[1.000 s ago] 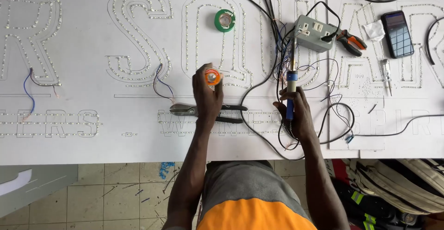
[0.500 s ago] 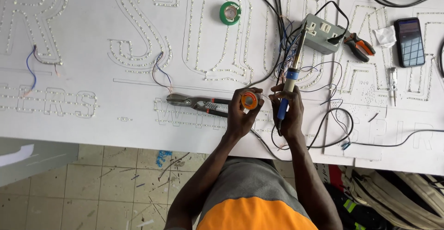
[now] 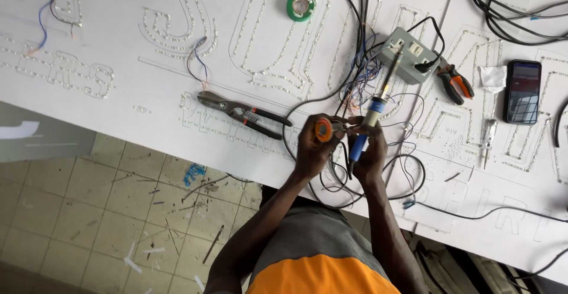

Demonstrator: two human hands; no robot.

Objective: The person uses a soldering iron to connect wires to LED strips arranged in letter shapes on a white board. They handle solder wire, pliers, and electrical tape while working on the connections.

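Note:
My left hand [image 3: 312, 146] holds a small round orange spool [image 3: 323, 130] just above the near edge of a white sign board [image 3: 118, 39] studded with letter outlines of tiny lights. My right hand [image 3: 368, 152] grips a soldering iron [image 3: 374, 112] with a blue and grey handle, its metal tip pointing away toward a grey socket box [image 3: 408, 54]. Both hands meet close together, thumbs almost touching, over a tangle of thin black wires [image 3: 378, 175].
Tin snips [image 3: 242, 112] lie left of my hands. A green tape roll [image 3: 300, 5] sits farther back. Orange-handled pliers [image 3: 454, 82], a white tissue [image 3: 491, 76], a phone [image 3: 523, 90] and a small screwdriver [image 3: 488, 141] lie at right. Tiled floor [image 3: 89, 211] shows below the board.
My left hand carried the orange spool from the middle of the board rightward to meet my right hand. The soldering iron stayed in my right hand; the view moved closer.

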